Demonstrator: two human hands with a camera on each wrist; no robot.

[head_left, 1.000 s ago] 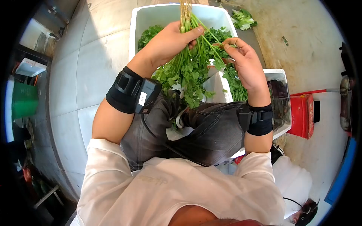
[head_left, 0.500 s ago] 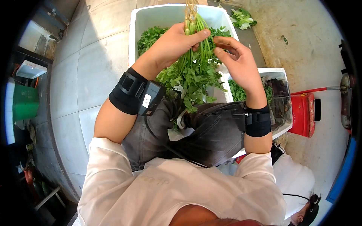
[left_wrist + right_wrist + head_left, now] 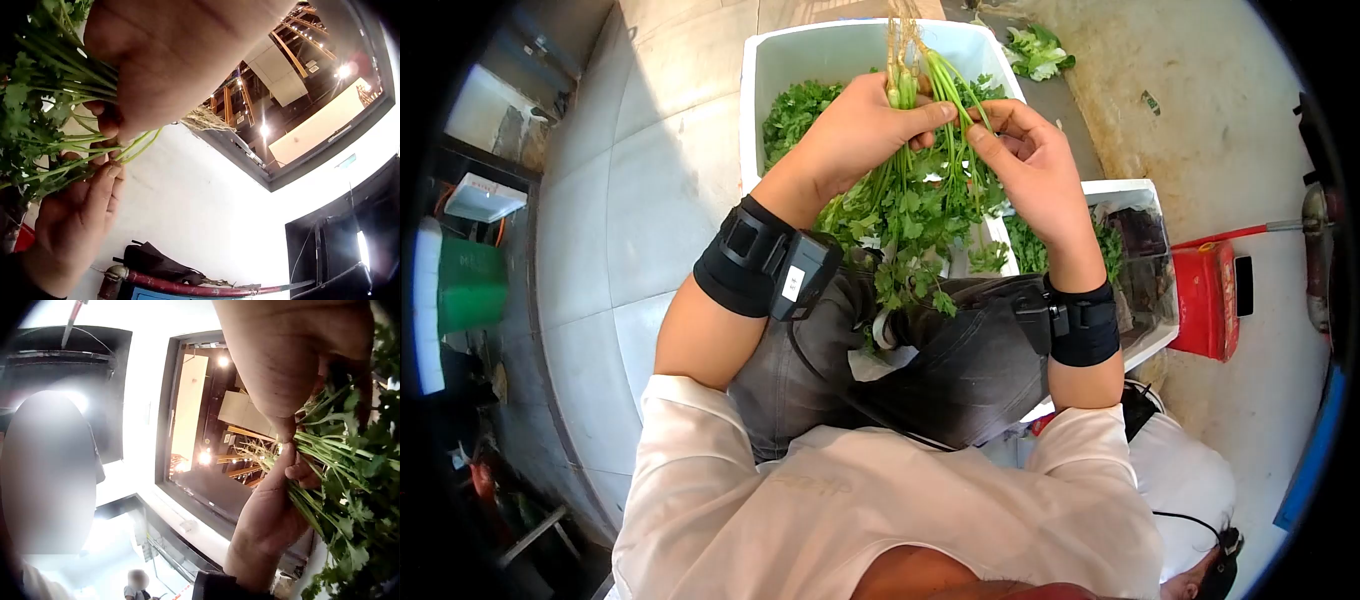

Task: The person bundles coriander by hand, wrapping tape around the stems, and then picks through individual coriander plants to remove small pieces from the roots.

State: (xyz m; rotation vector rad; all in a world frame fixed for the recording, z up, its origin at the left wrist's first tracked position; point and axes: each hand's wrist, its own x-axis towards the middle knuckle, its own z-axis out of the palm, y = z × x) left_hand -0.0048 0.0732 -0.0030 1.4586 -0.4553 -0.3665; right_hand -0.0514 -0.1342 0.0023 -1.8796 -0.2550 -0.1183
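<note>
A bunch of coriander (image 3: 910, 225) hangs leaves down in front of the knees, its pale roots pointing up and away. My left hand (image 3: 855, 135) grips the bunch around the stems just below the roots, thumb across the front. Close to that thumb, my right hand (image 3: 1040, 170) pinches a few green stems at the bunch's right side between thumb and fingers. In the left wrist view these stems (image 3: 134, 147) bend between the two hands. The right wrist view shows both thumbs nearly meeting over the coriander (image 3: 356, 487).
A white foam box (image 3: 752, 110) holding more coriander stands beneath the hands. To its right is a second white box (image 3: 1135, 188) with greens and a dark divided part. Beyond lie loose leaves (image 3: 1038, 52); a red container (image 3: 1205, 300) stands at right. Another person (image 3: 1185, 470) is behind right.
My right hand had stems drawn out to the right, then came away with its fingers apart, and now pinches stems beside the left thumb. The left hand keeps hold, shifting slightly nearer the body.
</note>
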